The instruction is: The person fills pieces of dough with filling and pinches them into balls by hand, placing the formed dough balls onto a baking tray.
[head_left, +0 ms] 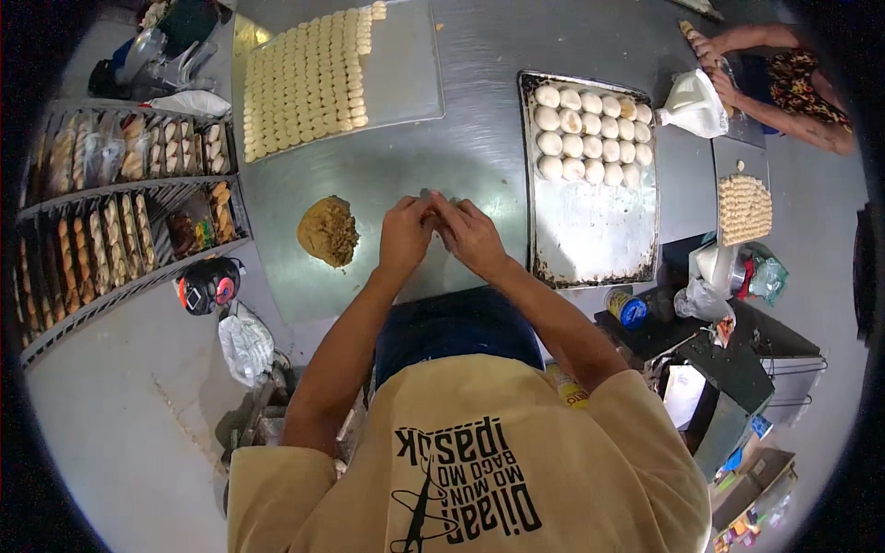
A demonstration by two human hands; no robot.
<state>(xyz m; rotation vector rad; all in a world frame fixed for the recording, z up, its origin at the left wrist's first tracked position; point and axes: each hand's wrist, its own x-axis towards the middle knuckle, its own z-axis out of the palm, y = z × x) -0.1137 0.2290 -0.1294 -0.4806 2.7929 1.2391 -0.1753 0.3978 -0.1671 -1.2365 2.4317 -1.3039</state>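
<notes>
My left hand (407,230) and my right hand (468,236) meet at the fingertips over the bare steel table (304,175), their fingers bent and pressed together; what is between them is hidden. Left of my left hand lies a mound of tan filling (324,230) with a crumbly right side. To the right, a darkened metal tray (593,235) holds rows of round pale dough balls (592,124) in its upper part. At the upper left, a sheet (403,83) carries many small pale dough pieces (304,92) in tight rows.
Racks of long loaves (111,240) stand left, near bags (244,343). At upper right, a co-worker's hands (714,69) hold an elongated item beside a white container (691,103). Another tray of small pieces (745,207) is at right. A cluttered dark stand (714,396) is at lower right.
</notes>
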